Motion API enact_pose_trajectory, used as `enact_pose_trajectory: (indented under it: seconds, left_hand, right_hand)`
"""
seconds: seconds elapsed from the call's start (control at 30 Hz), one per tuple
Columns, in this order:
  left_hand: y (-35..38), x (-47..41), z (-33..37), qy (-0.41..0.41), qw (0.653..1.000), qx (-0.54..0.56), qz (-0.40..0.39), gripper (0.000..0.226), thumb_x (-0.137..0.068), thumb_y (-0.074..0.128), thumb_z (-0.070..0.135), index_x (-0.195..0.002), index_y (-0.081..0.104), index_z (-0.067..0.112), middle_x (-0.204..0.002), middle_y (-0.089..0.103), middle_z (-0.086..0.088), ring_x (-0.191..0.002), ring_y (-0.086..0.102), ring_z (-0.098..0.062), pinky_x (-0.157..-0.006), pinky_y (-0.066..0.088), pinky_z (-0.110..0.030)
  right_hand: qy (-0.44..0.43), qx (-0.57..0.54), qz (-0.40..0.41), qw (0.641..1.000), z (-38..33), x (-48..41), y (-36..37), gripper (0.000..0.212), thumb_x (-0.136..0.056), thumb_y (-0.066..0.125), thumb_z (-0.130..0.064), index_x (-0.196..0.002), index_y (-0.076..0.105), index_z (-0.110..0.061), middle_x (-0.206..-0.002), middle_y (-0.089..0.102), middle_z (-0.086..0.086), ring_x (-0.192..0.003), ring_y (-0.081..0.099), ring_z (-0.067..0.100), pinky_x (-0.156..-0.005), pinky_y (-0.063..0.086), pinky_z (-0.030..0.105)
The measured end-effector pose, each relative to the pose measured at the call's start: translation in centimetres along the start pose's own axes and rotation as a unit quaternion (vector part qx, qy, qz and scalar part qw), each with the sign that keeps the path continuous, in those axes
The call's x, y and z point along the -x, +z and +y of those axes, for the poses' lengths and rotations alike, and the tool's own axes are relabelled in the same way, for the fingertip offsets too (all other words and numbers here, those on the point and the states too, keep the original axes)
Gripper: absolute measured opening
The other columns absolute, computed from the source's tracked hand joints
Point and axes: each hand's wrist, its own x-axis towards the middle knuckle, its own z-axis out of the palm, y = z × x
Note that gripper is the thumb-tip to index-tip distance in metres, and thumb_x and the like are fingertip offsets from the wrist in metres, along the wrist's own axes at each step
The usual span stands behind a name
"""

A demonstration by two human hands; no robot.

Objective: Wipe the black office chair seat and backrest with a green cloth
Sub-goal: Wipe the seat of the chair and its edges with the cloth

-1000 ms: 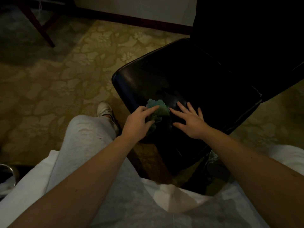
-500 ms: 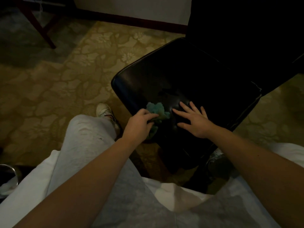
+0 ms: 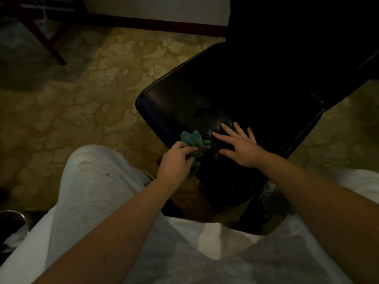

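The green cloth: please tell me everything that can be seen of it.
The green cloth is a small, crumpled piece of blue-green fabric that looks soft and has wavy, ragged edges. It lies bunched near the left edge of the black chair seat, and a darker part trails down beside the left hand, which grips it with curled fingers. The right hand rests flat on the seat close beside it.
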Motion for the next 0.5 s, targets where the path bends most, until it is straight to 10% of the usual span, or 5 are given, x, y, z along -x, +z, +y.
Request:
enact_pose_trajectory:
  seconds: [0.5]
  left_hand:
    - [0.5, 0.9, 1.2, -0.024, 0.999, 0.01, -0.025, 0.035, -0.098, 0.06, 0.021, -0.133, 0.062, 0.017, -0.126, 0.054, 0.0, -0.114, 0.054, -0.018, -0.101, 0.044, -0.029]
  right_hand:
    - [0.025, 0.01, -0.003, 1.0, -0.8, -0.2, 0.3, 0.058, -0.101, 0.042, -0.05, -0.15, 0.012, -0.053, -0.163, -0.011, -0.014, -0.149, -0.019, 0.022, -0.118, -0.012, 0.054]
